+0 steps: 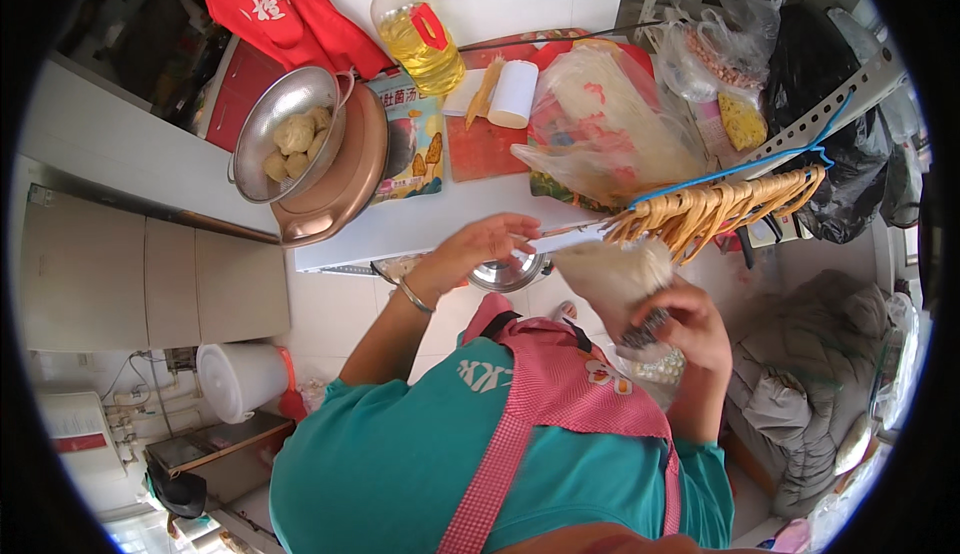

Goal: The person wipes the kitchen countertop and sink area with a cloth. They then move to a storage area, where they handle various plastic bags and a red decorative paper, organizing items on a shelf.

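Observation:
In the head view my left hand (480, 252) is held over the front edge of the white table (465, 220), fingers apart and nothing visible in them. My right hand (691, 325) grips clear plastic bags (615, 280) in front of the apron. A pale, cream-coloured filling shows in the upper part. Dark small grains (646, 327) lie by my fingers, and pale round pieces (658, 368) show below. I cannot tell how many bags there are. Just above this hand hang tan dried strips (720, 205) on a blue cord (720, 173).
A metal colander (251, 160) of pale lumps rests on a copper-coloured appliance (367, 171). Behind stand an oil bottle (416, 36) and a white roll (514, 94). A large plastic bag (622, 118) fills the table's right side, near a perforated metal post (802, 130).

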A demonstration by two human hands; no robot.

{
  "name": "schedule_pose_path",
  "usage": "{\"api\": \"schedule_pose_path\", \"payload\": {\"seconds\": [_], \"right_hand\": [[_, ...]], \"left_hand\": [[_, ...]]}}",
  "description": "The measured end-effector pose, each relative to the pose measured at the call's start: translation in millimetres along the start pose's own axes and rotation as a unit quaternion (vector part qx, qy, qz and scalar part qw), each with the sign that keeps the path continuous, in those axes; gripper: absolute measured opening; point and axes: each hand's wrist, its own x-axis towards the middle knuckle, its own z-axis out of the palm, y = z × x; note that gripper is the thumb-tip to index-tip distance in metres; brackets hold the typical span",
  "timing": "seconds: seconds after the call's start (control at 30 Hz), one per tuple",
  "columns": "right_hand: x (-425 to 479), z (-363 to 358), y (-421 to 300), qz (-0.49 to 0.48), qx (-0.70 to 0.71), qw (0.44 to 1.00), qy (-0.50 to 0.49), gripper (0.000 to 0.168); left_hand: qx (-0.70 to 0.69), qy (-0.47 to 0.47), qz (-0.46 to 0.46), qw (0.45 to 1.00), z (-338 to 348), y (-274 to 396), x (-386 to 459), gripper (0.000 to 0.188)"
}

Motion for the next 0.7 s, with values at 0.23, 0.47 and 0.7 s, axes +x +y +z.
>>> {"api": "schedule_pose_path", "payload": {"seconds": [0.23,0.47,0.7], "right_hand": [[154.2,95.6,32.5,0.028,0.033,0.999,0.008,0.024],[241.9,163.8,120.7,-0.032,-0.415,0.89,0.187,0.047],[211.1,177.9,71.4,-0.036,-0.508,0.836,0.204,0.056]], "left_hand": [[-0.18,0.121,0.054,0.975,-47.4,-22.4,-57.2,0.064],[-0.136,0.299,0.074,0.941,-85.4,-21.2,-77.2,0.073],[-0.026,0.32,0.046,0.946,-85.8,-22.3,-83.9,0.069]]}}
